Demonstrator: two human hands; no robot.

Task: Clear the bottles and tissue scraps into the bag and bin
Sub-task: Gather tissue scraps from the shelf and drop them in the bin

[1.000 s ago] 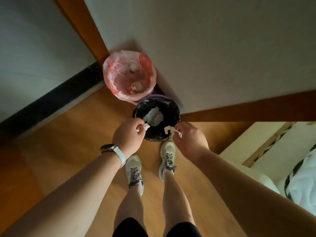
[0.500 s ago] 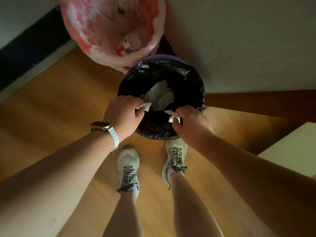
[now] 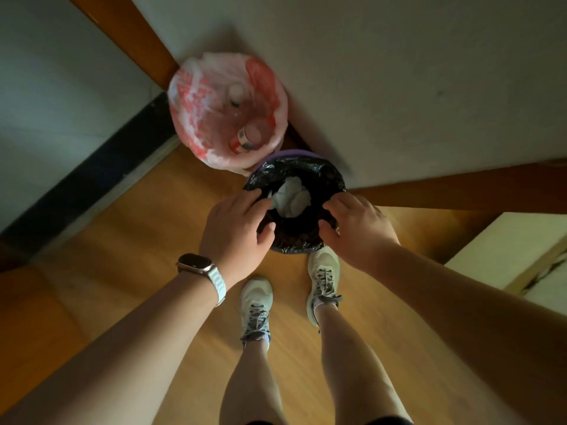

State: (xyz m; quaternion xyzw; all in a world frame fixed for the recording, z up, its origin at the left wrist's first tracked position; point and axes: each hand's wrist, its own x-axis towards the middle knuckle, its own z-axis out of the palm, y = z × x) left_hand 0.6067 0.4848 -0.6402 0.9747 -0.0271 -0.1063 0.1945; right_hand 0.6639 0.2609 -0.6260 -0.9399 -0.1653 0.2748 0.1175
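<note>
A round bin lined with a black bag stands on the wooden floor by the wall. White crumpled tissue lies inside it. Behind it an open pink and white plastic bag holds bottles. My left hand hovers over the bin's left rim with fingers spread and nothing in them. My right hand hovers over the right rim, also spread and empty. A small white scrap shows just beyond my left fingertips, inside the bin.
A white wall with a wooden skirting runs behind the bin. A dark skirting lines the left wall. A bed edge is at the right. My two shoes stand just short of the bin.
Both hands pinched tissue scraps over the bin before; now their fingers are spread and the scraps are gone from them. The view has pulled back from the bin.
</note>
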